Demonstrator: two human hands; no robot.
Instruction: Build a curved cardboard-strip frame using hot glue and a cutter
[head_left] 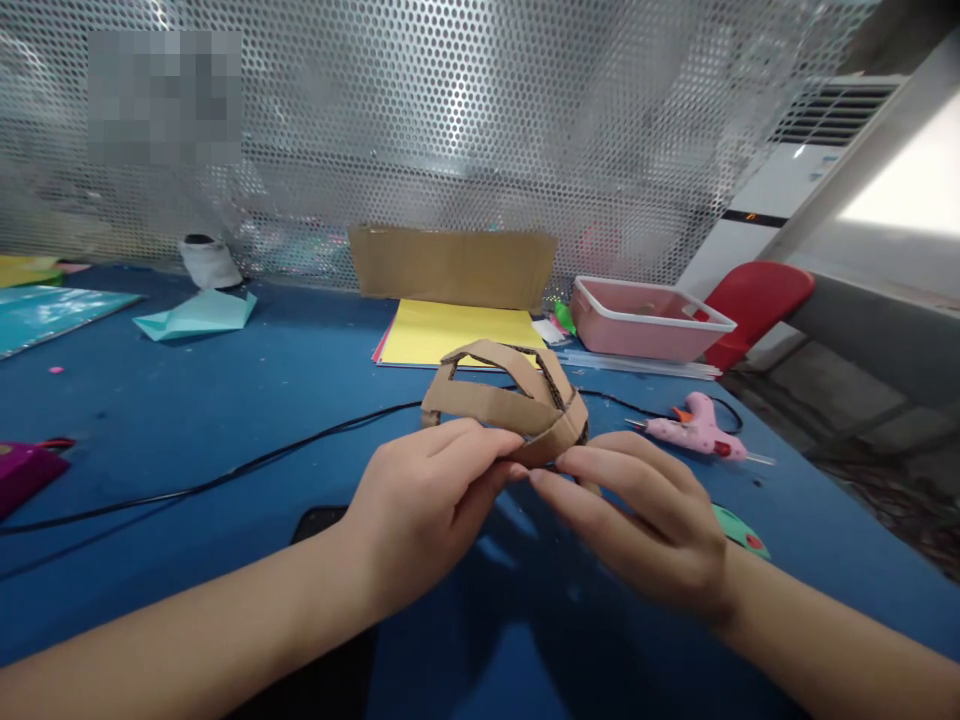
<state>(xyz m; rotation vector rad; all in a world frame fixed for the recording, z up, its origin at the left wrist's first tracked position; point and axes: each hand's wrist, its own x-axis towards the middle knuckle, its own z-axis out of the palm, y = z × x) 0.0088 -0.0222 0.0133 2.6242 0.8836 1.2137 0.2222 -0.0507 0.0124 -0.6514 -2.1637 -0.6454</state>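
Note:
A dome-shaped frame of brown cardboard strips (501, 400) is held just above the blue table (225, 400), in the middle of the view. My left hand (420, 500) pinches its near rim from the left, fingers closed on the strip. My right hand (637, 520) grips the same rim from the right, fingertips meeting those of the left hand. The lower near edge of the frame is hidden behind my fingers.
A pink glue gun (697, 425) lies right of the frame, its black cord (225, 478) running left across the table. Behind are yellow paper sheets (457, 330), a cardboard sheet (450, 265), a pink tray (645, 318), folded teal paper (196, 313) and a perforated metal screen (480, 130).

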